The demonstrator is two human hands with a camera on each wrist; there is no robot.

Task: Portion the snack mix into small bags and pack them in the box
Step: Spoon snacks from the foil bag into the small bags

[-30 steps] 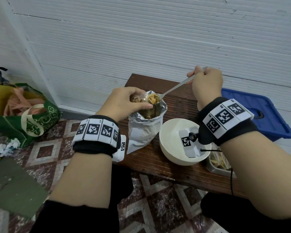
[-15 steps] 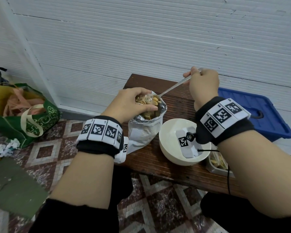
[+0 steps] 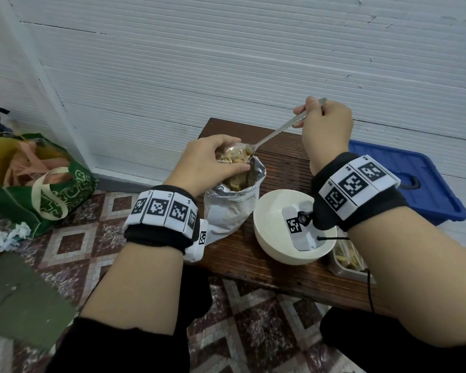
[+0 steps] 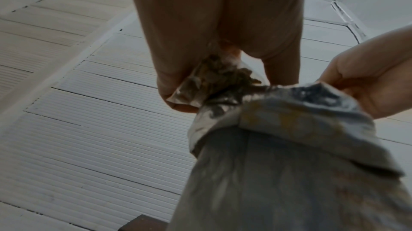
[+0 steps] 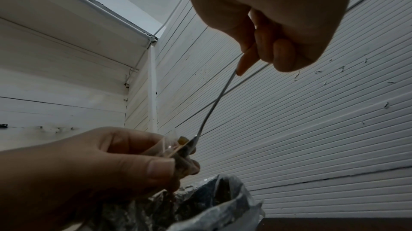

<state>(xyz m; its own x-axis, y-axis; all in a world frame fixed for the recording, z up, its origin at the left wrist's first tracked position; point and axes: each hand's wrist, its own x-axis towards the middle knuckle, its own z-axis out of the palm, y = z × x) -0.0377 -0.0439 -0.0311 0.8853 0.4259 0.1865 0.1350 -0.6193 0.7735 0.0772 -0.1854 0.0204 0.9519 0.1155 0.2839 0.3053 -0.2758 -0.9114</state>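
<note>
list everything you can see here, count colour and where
small bag: 1, clear, holding snack mix, gripped above the foil bag
foil bag: 1, silver, open, standing on the bench
spoon: 1, metal, bowl end at the small bag's mouth
bowl: 1, cream, on the bench right of the foil bag
metal tray: 1, silver, right of the bowl, partly hidden
bench: 1, dark brown wood
box: 1, blue, far right
tote bag: 1, green, on the floor, left
left hand: holds the small bag
right hand: holds the spoon
</note>
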